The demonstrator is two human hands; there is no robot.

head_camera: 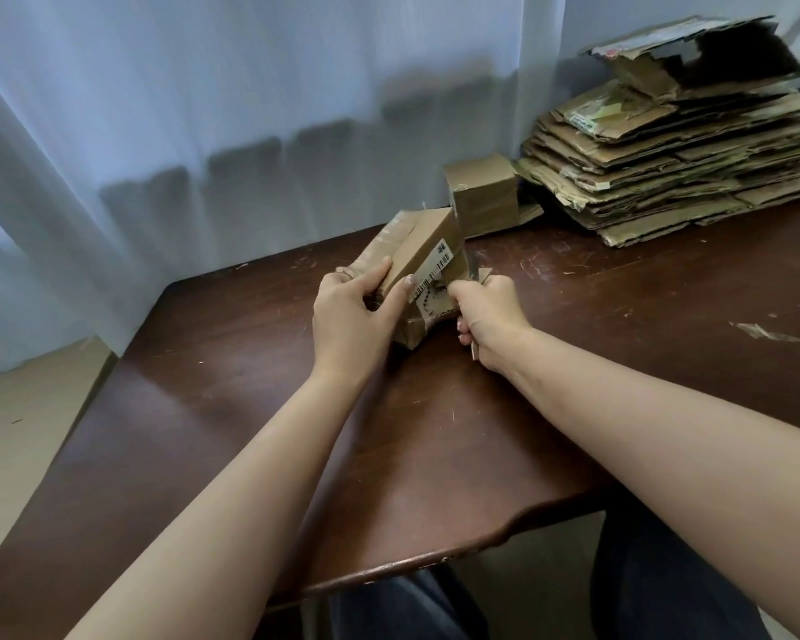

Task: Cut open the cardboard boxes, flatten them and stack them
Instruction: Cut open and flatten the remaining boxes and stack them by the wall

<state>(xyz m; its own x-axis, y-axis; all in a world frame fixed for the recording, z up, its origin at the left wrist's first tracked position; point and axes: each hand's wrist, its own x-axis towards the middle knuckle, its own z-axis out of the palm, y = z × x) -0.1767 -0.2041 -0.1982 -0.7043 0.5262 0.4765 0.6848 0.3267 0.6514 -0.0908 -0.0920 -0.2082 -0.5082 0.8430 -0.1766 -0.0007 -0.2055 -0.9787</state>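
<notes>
A pale translucent curtain [204,108] hangs behind the dark brown scratched wooden table [250,385], covering the left and centre background. On the table, near its far edge, lies a small brown cardboard box with a white barcode label [423,258], tilted, with clear tape over its left end. The left hand [352,316] grips the near-left end of this box, the thumb curled over the top face and the fingers wrapped round the side. Just right of it, the right hand [486,316] is closed in a fist round a thin tool handle [473,351], which protrudes below the fist; the working end meets the box's right near corner, but the blade itself cannot be made out. Behind the held box, touching its far corner, stands a second small taped brown cardboard box [483,196]. At the far right rests a tall stack of flattened brown cardboard sheets [675,164], its top piece torn and partly raised. A scrap of tape [765,332] lies on the table, well apart to the right.
</notes>
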